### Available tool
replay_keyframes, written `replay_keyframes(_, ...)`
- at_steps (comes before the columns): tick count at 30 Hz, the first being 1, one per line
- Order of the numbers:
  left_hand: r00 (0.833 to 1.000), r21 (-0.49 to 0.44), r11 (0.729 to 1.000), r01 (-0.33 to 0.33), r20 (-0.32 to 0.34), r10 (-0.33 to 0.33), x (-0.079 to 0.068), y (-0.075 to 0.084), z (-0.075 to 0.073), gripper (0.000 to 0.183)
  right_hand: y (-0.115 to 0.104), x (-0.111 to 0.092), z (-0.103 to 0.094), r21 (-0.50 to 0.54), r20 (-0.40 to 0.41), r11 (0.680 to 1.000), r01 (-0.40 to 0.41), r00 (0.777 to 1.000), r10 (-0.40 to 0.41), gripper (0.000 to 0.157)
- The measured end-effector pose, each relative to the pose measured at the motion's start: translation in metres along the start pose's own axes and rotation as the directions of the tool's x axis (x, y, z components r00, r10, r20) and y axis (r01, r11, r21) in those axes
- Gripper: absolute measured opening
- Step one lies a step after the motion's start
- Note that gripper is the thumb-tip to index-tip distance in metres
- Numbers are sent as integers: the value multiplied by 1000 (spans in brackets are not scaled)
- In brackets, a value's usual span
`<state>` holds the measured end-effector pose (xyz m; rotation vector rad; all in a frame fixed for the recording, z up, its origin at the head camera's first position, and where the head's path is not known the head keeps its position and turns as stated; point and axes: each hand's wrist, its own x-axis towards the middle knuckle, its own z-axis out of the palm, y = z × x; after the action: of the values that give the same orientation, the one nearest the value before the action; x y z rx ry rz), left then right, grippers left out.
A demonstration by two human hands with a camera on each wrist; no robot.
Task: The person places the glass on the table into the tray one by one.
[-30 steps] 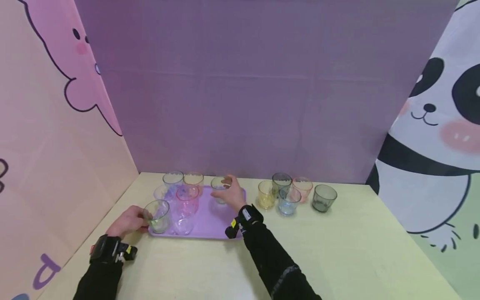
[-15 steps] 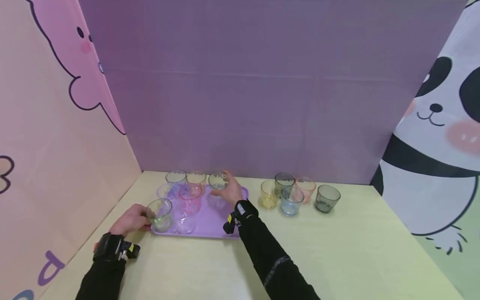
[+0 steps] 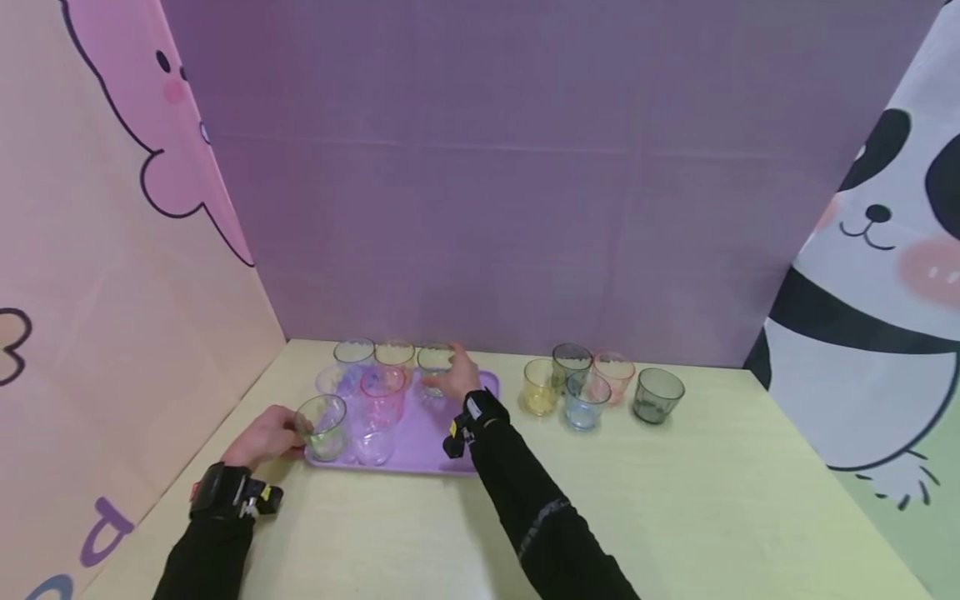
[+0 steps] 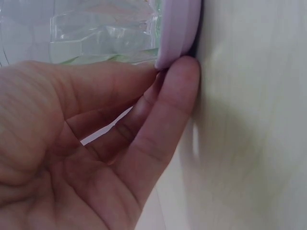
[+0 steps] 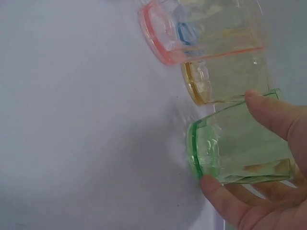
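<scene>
In the head view my left hand [image 3: 265, 437] is at the near left corner of the purple tray [image 3: 442, 454]. The left wrist view shows its thumb and fingers pinching the tray rim [image 4: 180, 31], right beside a green glass [image 3: 324, 433]. My right hand [image 3: 459, 379] grips another green glass [image 5: 240, 143] at the back of the tray, thumb on one side and fingers on the other. That glass stands upright, its base close over the tray surface. Beside it are a yellow glass [image 5: 225, 81] and a pink glass [image 5: 216, 36].
Also on the tray are a bluish glass [image 3: 354, 354] at the back left and a clear glass [image 3: 374, 446] near the front. Right of the tray stand a yellow tumbler [image 3: 540, 390], a blue one [image 3: 587, 404], a red one [image 3: 617, 379] and grey ones [image 3: 658, 397]. A purple backdrop [image 3: 465, 208] rises behind.
My right hand has moved the green glass back and left, closer to the yellow glass on the tray. The left hand stays at the tray corner; the head view has shifted slightly.
</scene>
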<state>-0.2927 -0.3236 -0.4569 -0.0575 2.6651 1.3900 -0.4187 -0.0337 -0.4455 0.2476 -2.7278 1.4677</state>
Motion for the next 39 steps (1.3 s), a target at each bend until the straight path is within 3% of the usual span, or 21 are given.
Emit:
replay_keyframes(11, 1000, 15, 1000, -13, -2, 13, 3, -2, -1, 19, -11, -2, 0, -8, -10, 1000, -6, 1000, 6, 80)
replay_keyframes(19, 1000, -10, 1000, -22, 16, 22, 2, -2, -3, 18, -9, -2, 3, -59, -43, 998, 15, 999, -17, 79)
replay_keyframes(39, 1000, -2, 1000, -18, 22, 18, 2, 0, -3, 17, -7, -4, 1, -84, -37, 995, 58, 997, -61, 78)
